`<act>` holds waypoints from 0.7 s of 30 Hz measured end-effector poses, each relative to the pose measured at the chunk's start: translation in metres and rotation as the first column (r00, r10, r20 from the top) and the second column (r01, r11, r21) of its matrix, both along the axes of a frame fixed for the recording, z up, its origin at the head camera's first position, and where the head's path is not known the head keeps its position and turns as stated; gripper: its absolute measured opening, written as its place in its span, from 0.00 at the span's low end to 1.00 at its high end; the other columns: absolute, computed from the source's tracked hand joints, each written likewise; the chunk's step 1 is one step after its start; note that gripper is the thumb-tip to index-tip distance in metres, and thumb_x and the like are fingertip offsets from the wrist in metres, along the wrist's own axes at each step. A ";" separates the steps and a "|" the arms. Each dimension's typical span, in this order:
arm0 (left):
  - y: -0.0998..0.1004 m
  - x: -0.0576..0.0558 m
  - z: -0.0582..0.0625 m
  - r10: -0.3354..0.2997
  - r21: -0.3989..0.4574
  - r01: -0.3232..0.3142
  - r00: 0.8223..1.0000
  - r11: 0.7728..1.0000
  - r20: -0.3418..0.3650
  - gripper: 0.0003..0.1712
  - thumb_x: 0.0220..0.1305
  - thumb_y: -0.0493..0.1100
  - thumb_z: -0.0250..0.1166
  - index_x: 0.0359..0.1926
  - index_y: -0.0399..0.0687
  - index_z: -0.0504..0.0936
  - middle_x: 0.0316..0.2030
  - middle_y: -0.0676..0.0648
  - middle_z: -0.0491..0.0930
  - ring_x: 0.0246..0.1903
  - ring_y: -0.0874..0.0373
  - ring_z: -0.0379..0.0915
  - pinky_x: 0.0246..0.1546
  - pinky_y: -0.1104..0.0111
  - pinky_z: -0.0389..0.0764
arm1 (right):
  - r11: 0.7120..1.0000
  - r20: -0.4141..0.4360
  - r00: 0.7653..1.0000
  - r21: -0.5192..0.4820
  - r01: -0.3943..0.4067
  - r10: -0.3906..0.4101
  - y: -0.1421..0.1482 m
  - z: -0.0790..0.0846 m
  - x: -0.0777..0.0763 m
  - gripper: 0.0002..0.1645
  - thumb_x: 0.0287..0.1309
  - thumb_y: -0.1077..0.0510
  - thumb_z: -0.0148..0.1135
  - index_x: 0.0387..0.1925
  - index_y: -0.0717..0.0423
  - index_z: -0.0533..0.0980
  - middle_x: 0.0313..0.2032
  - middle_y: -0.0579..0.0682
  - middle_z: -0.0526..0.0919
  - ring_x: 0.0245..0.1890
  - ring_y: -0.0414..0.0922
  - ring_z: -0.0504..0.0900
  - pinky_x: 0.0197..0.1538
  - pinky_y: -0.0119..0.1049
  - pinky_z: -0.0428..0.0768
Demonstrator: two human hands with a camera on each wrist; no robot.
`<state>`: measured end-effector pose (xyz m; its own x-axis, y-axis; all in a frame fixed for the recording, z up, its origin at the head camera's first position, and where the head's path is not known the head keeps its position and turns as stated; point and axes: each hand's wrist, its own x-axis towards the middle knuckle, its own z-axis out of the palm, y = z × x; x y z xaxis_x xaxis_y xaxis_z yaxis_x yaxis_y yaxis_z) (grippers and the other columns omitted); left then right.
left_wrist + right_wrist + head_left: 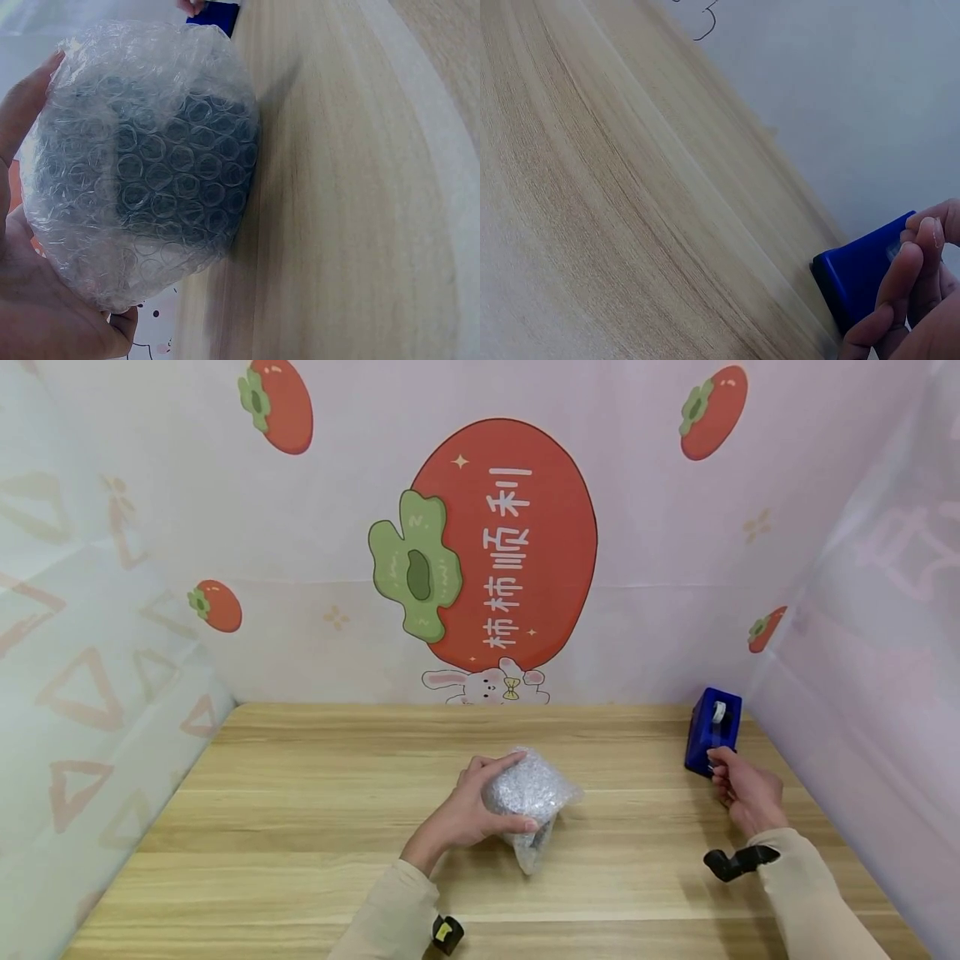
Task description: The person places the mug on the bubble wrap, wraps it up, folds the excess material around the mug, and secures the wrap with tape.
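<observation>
A bundle in clear bubble wrap (528,789) sits on the table, with a dark thing showing through the plastic (180,165); its kind is hidden. My left hand (476,806) holds the bundle from its left side, fingers over the far side and thumb along the near side. A loose flap of wrap sticks out at the right. At the back right stands a blue tape dispenser (697,739) with a small roll of tape (718,712) in it. My right hand (750,789) is at the dispenser's near end, thumb and fingertips pinching the tape there.
The wooden table (300,827) reaches back to a printed cloth backdrop (315,527) with persimmon pictures. Cloth walls also rise along the left and right sides. The dispenser stands near the table's right back corner, close to the right cloth (847,693).
</observation>
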<state>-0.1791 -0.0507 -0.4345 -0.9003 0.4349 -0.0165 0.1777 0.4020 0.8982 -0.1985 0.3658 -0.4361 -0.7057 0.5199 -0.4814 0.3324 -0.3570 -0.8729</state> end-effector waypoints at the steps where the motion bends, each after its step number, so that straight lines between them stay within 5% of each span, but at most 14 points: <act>1: 0.000 0.000 0.000 0.000 0.001 0.000 1.000 1.000 -0.001 0.53 0.49 0.54 0.82 0.75 0.73 0.66 0.59 0.46 0.64 0.61 0.45 0.58 0.60 0.45 0.70 | 1.000 0.002 1.000 0.006 0.008 -0.008 -0.001 0.000 0.000 0.16 0.58 0.58 0.71 0.16 0.48 0.82 0.15 0.40 0.78 0.16 0.34 0.75 0.21 0.29 0.73; 21: 0.000 -0.001 -0.001 -0.003 0.010 0.003 1.000 1.000 -0.004 0.53 0.49 0.55 0.82 0.74 0.73 0.66 0.59 0.47 0.64 0.61 0.45 0.58 0.59 0.46 0.70 | 0.999 0.035 0.998 0.016 0.045 -0.046 -0.002 -0.002 -0.001 0.16 0.55 0.66 0.66 0.14 0.51 0.79 0.14 0.42 0.78 0.15 0.35 0.76 0.20 0.29 0.76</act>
